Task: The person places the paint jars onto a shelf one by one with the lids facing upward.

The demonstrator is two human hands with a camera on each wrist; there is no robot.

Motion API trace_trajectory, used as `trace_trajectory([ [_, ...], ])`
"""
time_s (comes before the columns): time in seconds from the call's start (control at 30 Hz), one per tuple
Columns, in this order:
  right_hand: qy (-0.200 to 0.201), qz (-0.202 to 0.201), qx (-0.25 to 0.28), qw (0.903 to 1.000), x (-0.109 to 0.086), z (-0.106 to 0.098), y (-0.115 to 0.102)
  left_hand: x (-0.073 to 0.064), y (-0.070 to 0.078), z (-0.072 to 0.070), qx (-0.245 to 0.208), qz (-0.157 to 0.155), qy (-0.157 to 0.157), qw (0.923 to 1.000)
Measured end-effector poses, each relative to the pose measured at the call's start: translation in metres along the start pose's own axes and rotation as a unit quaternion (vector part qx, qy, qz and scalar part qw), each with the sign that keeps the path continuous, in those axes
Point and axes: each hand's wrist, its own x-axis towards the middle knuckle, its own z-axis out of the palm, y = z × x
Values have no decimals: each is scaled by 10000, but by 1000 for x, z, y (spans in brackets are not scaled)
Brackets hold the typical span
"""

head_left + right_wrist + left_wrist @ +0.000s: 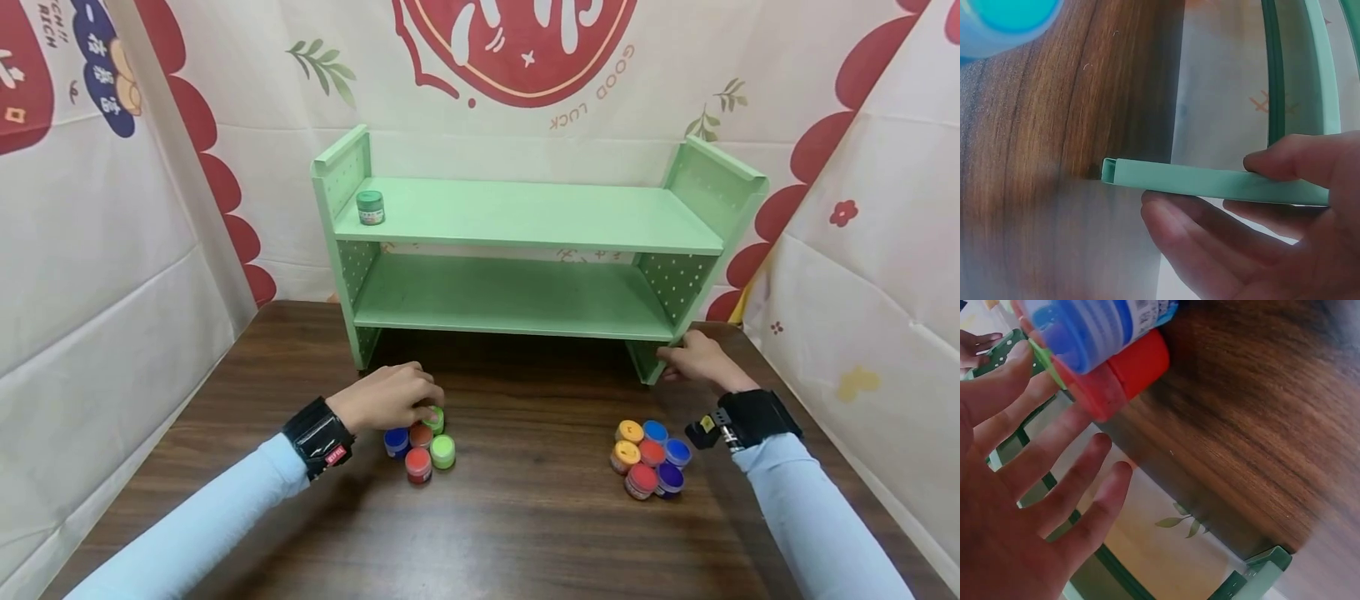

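My left hand (393, 397) reaches over the far side of a group of small lidded jars. Its thumb and index finger pinch a light green jar (435, 421), while the other fingers spread out straight in the left wrist view. Close by stand a blue jar (397, 442), a red jar (418, 465), a brownish-red jar (421, 435) and another light green jar (442, 452). My right hand (699, 358) grips the lower right side panel (1210, 181) of a green two-tier shelf (517, 287), thumb on one face and fingers on the other.
A dark green jar (371, 207) stands at the left end of the upper tier. Several jars with orange, red and blue lids cluster around a red jar (652, 452) at the right of the brown wooden table (517, 542). A printed cloth (480, 154) hangs behind the shelf.
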Motion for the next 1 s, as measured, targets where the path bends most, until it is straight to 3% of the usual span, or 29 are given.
trace_trajectory([
  [0.27, 54, -41, -71, 10000, 2, -1, -1, 5, -5, 1, -99, -348, -64, 9993],
  [0.63, 12, -19, 37, 10000, 0, -1, 2, 17, -15, 3, 114, -690, 65, 9975],
  [0.83, 49, -32, 8, 10000, -1, 1, 3, 16, -15, 6, 55, -691, 261, 9973],
  [1.0, 70, -88, -26, 9999, 0, 1, 4, 12, -15, 5, 2, -483, 398, 9980],
])
